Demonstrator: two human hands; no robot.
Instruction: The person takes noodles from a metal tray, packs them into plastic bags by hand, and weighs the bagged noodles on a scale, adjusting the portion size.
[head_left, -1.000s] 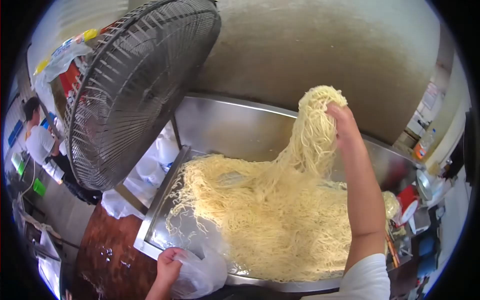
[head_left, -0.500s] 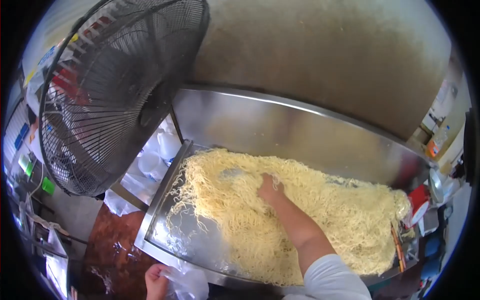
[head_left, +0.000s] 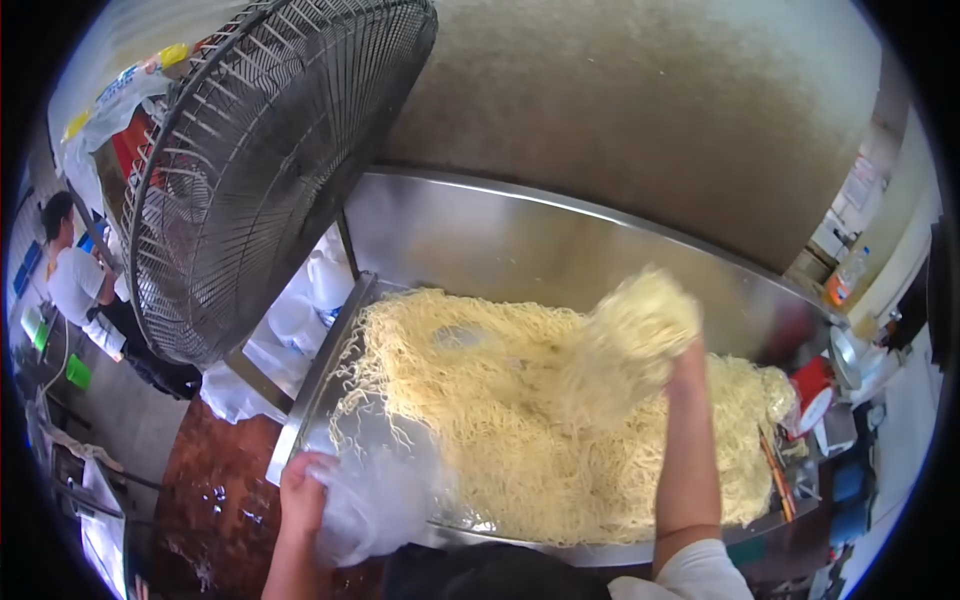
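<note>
Pale yellow noodles (head_left: 540, 450) lie in a wide layer over a shallow metal tray (head_left: 600, 215) with a raised back wall. Above the right half of the layer, my right hand (head_left: 686, 362) is closed round a bunch of noodles, blurred by motion, with strands hanging towards the pile. My left hand (head_left: 306, 488), at the tray's front left corner, grips the edge of a clear plastic bag (head_left: 375, 505). The bag bulges over the tray's front rim. Its contents, if any, cannot be made out.
A large black fan (head_left: 270, 170) stands at the left of the tray. White containers and plastic bags (head_left: 297, 322) sit below it. A person (head_left: 80, 290) stands at the far left. On the right are sticks (head_left: 776, 475), a red scale (head_left: 812, 395) and a bottle (head_left: 848, 275).
My right hand dropped from a raised bunch into the noodles at centre, then rose to the right with another bunch. My left hand has kept the bag, which now looks fuller than half a second ago.
</note>
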